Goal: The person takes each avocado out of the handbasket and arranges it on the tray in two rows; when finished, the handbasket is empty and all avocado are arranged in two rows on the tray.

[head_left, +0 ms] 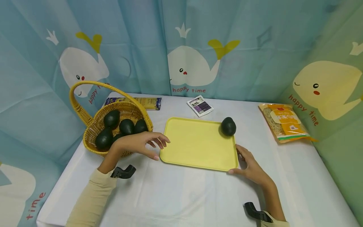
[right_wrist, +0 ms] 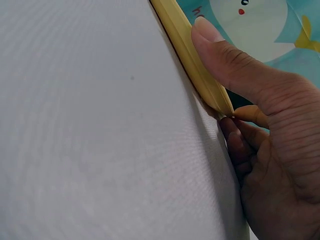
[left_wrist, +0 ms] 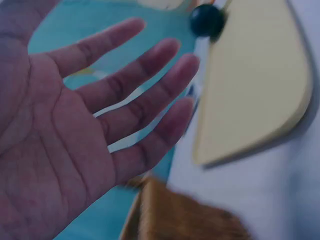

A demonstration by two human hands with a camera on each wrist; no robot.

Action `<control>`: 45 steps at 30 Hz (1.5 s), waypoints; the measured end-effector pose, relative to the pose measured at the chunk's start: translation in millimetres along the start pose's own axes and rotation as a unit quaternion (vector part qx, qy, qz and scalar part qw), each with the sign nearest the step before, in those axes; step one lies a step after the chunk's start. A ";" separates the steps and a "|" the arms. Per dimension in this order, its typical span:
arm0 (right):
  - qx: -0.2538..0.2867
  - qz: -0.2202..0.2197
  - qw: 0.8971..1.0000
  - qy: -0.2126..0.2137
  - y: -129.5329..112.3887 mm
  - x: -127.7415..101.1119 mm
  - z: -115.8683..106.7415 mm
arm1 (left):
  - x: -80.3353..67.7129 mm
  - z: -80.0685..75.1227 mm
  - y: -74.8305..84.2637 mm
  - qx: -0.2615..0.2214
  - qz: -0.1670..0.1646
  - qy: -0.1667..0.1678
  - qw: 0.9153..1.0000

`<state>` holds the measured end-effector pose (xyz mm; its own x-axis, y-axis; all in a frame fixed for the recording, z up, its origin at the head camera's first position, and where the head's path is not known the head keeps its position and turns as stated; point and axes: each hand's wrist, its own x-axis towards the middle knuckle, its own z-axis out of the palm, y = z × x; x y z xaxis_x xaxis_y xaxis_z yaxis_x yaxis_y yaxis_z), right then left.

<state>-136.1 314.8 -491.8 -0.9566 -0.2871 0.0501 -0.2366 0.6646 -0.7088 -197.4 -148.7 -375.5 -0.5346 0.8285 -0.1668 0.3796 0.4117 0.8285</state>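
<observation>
A yellow rectangular tray (head_left: 198, 145) lies on the table, with one dark green avocado (head_left: 228, 126) at its far right corner. My right hand (head_left: 252, 167) grips the tray's near right corner; in the right wrist view its thumb (right_wrist: 240, 62) lies along the rim and the fingers bend around the corner. Fingers spread and nothing held, my left hand (head_left: 141, 143) hovers between the tray's left edge and a wicker basket (head_left: 89, 135). Several avocados (head_left: 104, 138) sit in that basket, partly hidden by the left hand. The left wrist view shows its bare palm (left_wrist: 55, 135).
The basket's tall handle (head_left: 85, 116) arches up at the left. Behind it lies a yellow and blue packet (head_left: 150, 103). A small white and purple sachet (head_left: 200, 106) lies beyond the tray, and an orange food bag (head_left: 286, 122) at the far right. Printed curtains (head_left: 147, 63) enclose the table.
</observation>
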 end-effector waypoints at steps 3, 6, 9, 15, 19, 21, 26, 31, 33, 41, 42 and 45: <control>-0.002 0.000 1.000 0.001 -0.7 0.1 -0.6 | -19.0 -13.6 -0.6 -0.010 -0.002 0.011 1.000; -0.004 0.004 1.000 0.003 -1.3 0.0 -0.6 | -35.2 -27.8 -5.2 -0.022 0.005 0.033 0.999; -0.005 0.005 1.000 0.001 -1.6 -0.1 -0.3 | -50.1 -42.2 -12.8 -0.036 0.007 0.061 0.997; -0.003 0.003 1.000 -0.004 1.3 0.9 1.3 | -75.8 -69.3 -27.7 -0.057 -0.026 0.116 0.991; 0.002 0.004 1.000 -0.004 3.8 2.1 2.6 | -87.6 -85.3 -34.6 -0.030 -0.061 0.178 0.982; 0.002 0.003 1.000 -0.004 4.5 2.1 3.3 | -92.2 -91.1 -38.2 -0.013 -0.090 0.215 0.972; 0.001 0.001 1.000 -0.005 5.4 1.7 4.2 | -102.4 -97.7 -50.6 -0.018 -0.143 0.266 0.953; 0.003 -0.006 1.000 -0.003 5.5 2.2 3.5 | -107.9 -102.2 -68.0 -0.040 -0.163 0.282 0.945; 0.002 -0.010 1.000 -0.003 5.5 2.3 3.3 | -108.6 -104.6 -75.2 -0.047 -0.176 0.288 0.940; 0.001 -0.011 1.000 -0.002 3.4 0.2 1.7 | -105.1 -111.7 -91.9 -0.041 -0.215 0.279 0.935; 0.002 -0.010 1.000 -0.001 3.2 -0.1 1.4 | -104.2 -112.7 -93.5 -0.040 -0.216 0.274 0.936; 0.003 -0.010 1.000 0.000 2.9 -0.7 1.2 | -101.5 -115.0 -97.5 -0.036 -0.220 0.265 0.938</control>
<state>-135.9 316.2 -494.7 -0.9516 -0.3006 0.0639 -0.2546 0.6545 -0.7120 -267.0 -316.5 -377.9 -0.9355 0.2703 -0.2277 -0.0083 0.6274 0.7787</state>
